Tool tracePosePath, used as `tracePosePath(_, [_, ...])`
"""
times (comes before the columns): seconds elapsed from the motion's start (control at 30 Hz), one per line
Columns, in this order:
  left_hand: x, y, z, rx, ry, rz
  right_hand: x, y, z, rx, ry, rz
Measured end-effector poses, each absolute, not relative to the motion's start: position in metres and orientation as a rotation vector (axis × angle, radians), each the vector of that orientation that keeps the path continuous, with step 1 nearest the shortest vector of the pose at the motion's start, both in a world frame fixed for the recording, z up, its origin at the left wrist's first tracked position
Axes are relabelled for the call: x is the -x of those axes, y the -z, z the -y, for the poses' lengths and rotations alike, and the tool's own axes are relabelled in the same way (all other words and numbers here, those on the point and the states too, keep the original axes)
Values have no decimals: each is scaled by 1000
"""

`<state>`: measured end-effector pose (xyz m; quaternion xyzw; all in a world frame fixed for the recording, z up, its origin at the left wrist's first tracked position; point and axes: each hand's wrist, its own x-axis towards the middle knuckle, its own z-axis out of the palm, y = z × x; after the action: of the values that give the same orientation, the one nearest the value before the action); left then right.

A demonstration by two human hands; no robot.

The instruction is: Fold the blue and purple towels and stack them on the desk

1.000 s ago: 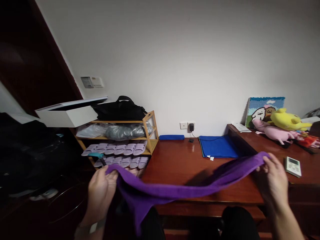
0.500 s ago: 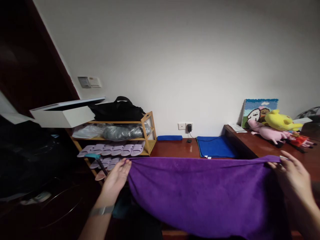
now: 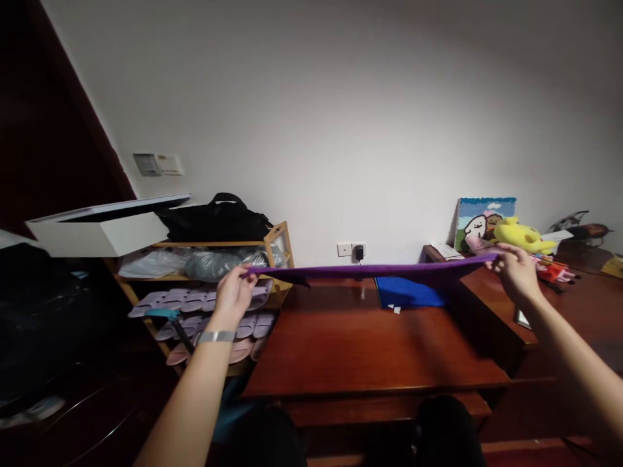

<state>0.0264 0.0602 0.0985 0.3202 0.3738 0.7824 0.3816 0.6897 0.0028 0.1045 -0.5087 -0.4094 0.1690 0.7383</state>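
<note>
A purple cloth (image 3: 360,271), which looks like a towel, is stretched between my two hands above the brown wooden desk (image 3: 370,350). It shows as a narrow band, seen almost edge-on. My left hand (image 3: 236,292) pinches its left corner in front of the shoe rack. At the other end my right hand (image 3: 516,272) grips the right corner, near the soft toys. Behind the cloth, a folded blue cloth (image 3: 411,293) with small white tags lies at the back of the desk, partly covered from view.
Left stands a wooden shoe rack (image 3: 278,243) with several lilac slippers (image 3: 195,299), a black bag (image 3: 214,220) and a white box (image 3: 102,233). A black plug (image 3: 359,252) sits in the wall socket. On the raised right surface are a yellow soft toy (image 3: 518,235) and a dog picture (image 3: 487,217).
Both hands have moved up and forward with the purple cloth. Its hanging body has swung away from me, uncovering the desk top and my knees. The view has shifted slightly right.
</note>
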Motion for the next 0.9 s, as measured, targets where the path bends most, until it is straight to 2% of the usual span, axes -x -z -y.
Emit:
tracePosePath(0.1, [-21, -41, -38, -857, -1940, -1103, -691, -41, 11, 1182, -431, 922])
tracePosePath(0.27, [-27, 72, 3, -954, -1672, -1453, -672, 104, 23, 1468, -688, 908])
tracePosePath(0.4, [-21, 123, 24, -1057, -1437, -1733, -657, 191, 26, 1548, -837, 817])
tracePosePath(0.5, [-5, 136, 29, -1149, -1309, -1892, -658, 217, 33, 1539, -902, 790])
tracePosePath(0.73, [30, 168, 47, -1603, -761, -2168, -678, 222, 66, 1546, -906, 870])
tracePosePath(0.9, [29, 185, 64, -1636, -737, -2177, -680, 233, 85, 1598, -926, 860])
